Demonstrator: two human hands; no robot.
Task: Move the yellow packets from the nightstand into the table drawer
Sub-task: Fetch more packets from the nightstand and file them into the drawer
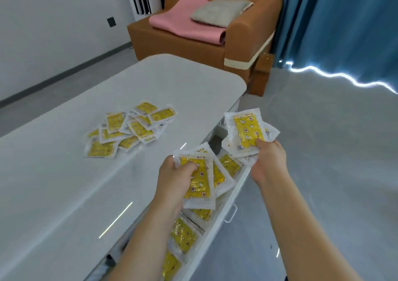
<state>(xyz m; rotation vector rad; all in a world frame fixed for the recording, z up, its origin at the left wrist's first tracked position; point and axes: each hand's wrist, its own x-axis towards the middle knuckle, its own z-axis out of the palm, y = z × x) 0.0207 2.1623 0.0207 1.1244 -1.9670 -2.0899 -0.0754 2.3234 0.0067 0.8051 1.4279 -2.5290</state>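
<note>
I see my left hand gripping a stack of yellow packets, fingers curled over its top edge, above the open drawer. My right hand pinches a second bunch by its lower edge, over the drawer's far end. More packets lie inside the drawer beneath my left forearm. A loose pile sits on the white table, well apart from both hands. Beyond the table stands a brown armchair with a pink blanket; a blue curtain hangs at right.
</note>
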